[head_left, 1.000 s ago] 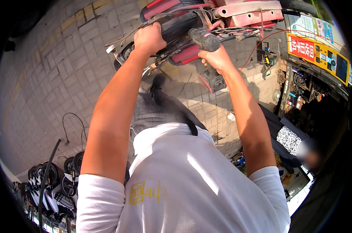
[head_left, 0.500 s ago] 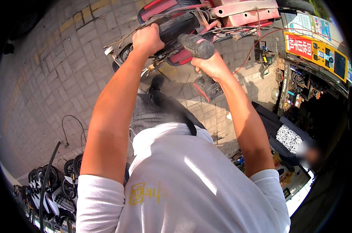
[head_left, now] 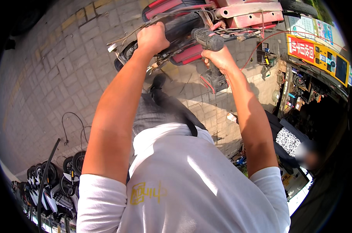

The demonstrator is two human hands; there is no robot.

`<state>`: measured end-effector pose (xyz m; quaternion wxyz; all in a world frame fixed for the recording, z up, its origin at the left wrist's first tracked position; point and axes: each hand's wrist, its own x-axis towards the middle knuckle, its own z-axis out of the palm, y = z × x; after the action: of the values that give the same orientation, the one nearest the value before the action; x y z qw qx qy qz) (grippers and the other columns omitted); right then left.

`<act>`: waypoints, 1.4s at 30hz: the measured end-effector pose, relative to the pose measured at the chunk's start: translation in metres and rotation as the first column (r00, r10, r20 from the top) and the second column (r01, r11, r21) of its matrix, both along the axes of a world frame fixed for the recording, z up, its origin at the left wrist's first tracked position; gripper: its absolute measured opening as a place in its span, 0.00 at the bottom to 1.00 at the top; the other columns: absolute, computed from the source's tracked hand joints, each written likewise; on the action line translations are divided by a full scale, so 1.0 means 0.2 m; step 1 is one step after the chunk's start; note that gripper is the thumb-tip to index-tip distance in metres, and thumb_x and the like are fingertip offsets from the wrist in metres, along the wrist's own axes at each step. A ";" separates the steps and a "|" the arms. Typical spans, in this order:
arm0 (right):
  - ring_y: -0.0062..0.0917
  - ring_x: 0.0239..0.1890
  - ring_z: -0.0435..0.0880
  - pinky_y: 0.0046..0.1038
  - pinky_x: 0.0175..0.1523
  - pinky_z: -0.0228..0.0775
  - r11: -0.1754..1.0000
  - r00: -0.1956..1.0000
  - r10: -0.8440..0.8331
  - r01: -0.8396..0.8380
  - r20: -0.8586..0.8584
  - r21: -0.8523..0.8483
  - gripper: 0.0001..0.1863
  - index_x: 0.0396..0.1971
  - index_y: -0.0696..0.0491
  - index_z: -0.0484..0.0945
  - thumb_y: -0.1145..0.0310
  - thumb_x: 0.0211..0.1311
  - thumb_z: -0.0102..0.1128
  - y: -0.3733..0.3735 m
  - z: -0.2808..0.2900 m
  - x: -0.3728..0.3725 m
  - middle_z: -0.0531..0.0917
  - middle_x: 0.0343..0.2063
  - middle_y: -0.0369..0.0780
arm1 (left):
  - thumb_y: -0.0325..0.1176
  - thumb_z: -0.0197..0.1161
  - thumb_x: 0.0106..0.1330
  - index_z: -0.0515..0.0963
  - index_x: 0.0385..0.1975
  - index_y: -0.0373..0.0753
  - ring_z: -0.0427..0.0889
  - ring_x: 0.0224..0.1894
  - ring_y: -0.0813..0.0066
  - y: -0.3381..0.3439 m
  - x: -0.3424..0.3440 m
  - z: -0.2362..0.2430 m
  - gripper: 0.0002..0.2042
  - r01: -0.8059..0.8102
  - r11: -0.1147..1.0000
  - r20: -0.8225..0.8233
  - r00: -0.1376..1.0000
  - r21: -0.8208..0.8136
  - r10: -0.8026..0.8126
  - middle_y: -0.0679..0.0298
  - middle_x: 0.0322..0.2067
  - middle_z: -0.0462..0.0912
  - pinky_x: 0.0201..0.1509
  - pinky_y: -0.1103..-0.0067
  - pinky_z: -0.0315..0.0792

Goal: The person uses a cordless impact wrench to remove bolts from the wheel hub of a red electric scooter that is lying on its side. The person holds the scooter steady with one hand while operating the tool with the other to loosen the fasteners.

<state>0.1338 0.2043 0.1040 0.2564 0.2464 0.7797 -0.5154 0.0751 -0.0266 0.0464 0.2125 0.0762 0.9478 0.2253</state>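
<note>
A red two-wheeled vehicle (head_left: 249,11) with scuffed panels lies at the top, its black wheel (head_left: 182,26) towards the middle. At that wheel's near side is my left hand (head_left: 153,38), closed in a fist; whatever its fingers hold is hidden behind them. A black and grey cordless drill (head_left: 208,39) is in my right hand (head_left: 221,59), fingers wrapped round the grip. Its battery (head_left: 214,80) hangs below the hand, and its front end points up and left towards the vehicle. I cannot tell whether the drill's tip touches anything.
Brick paving (head_left: 67,70) spreads around me. At the right, a person in dark clothes (head_left: 288,141) is near a cluttered workshop opening (head_left: 300,91) and a yellow and red sign (head_left: 317,58). A red hose (head_left: 257,46) runs behind the drill. Several scooters (head_left: 55,186) stand lower left.
The drill in my right hand has shifted right and slightly up. My left hand stays closed at the wheel. The whole view has shifted slightly.
</note>
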 end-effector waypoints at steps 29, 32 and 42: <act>0.20 0.20 0.76 0.26 0.24 0.70 0.990 0.996 0.088 -0.085 0.017 -0.117 0.25 0.51 0.58 0.71 0.81 0.49 0.62 -0.11 0.18 0.03 0.79 0.31 0.37 | 0.39 0.69 0.49 0.77 0.46 0.36 0.85 0.47 0.51 0.00 -0.01 -0.01 0.24 -0.003 1.000 0.027 1.000 -0.010 0.003 0.51 0.43 0.86 0.52 0.63 0.77; 0.20 0.20 0.76 0.26 0.24 0.69 0.989 0.996 0.088 -0.086 0.012 -0.123 0.25 0.51 0.58 0.72 0.81 0.49 0.62 -0.11 0.17 0.04 0.79 0.31 0.37 | 0.39 0.68 0.49 0.77 0.46 0.36 0.85 0.47 0.51 0.00 -0.01 -0.01 0.24 -0.001 1.000 0.024 1.000 -0.007 0.001 0.51 0.42 0.86 0.52 0.63 0.77; 0.20 0.19 0.76 0.26 0.23 0.69 0.999 0.999 0.024 -0.023 0.021 -0.048 0.24 0.50 0.58 0.73 0.80 0.49 0.62 0.00 0.04 0.00 0.79 0.30 0.37 | 0.34 0.67 0.50 0.78 0.43 0.36 0.85 0.47 0.52 0.00 0.00 0.01 0.19 -0.005 1.000 0.017 1.000 -0.003 0.005 0.52 0.43 0.86 0.50 0.64 0.78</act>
<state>0.1346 0.2038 0.1129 0.2767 0.2366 0.7670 -0.5284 0.0758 -0.0257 0.0489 0.2199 0.0719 0.9465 0.2250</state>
